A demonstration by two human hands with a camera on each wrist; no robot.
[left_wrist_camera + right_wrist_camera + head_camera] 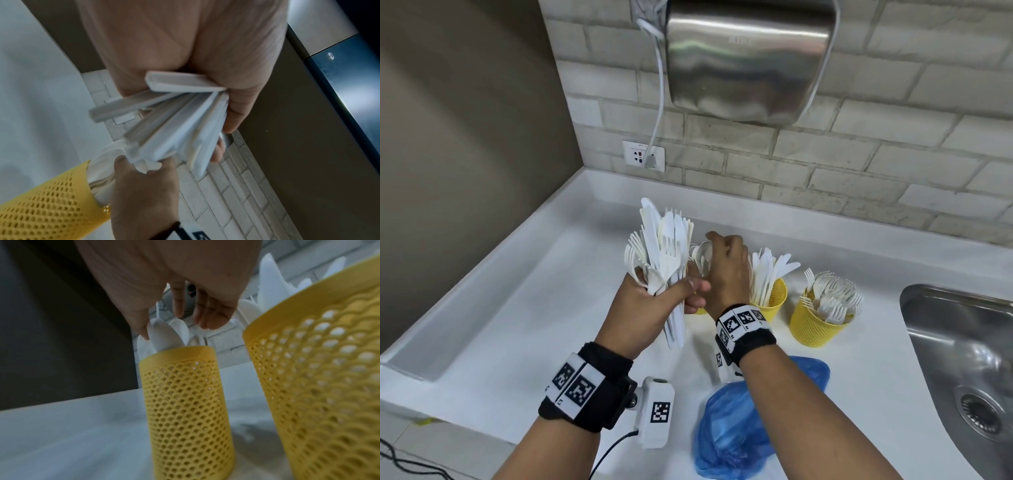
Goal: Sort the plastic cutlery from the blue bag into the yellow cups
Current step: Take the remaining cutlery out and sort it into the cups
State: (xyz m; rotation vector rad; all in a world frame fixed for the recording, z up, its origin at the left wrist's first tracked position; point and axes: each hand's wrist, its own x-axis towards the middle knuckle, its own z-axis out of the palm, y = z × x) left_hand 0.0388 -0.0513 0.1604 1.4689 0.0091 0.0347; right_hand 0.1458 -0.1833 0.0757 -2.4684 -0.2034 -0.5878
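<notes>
A big shiny metal hand dryer hangs on the brick wall over the white worktop, with a steel sink to the right. The crumpled blue plastic bag lies under the right arm. The left hand grips a thick bunch of white plastic cutlery. From the head, the right hand hides one yellow holey cup; the right wrist view shows its loose fingers over that cup's white spoons.

Bright head view; dim, blurred wrist views.
</notes>
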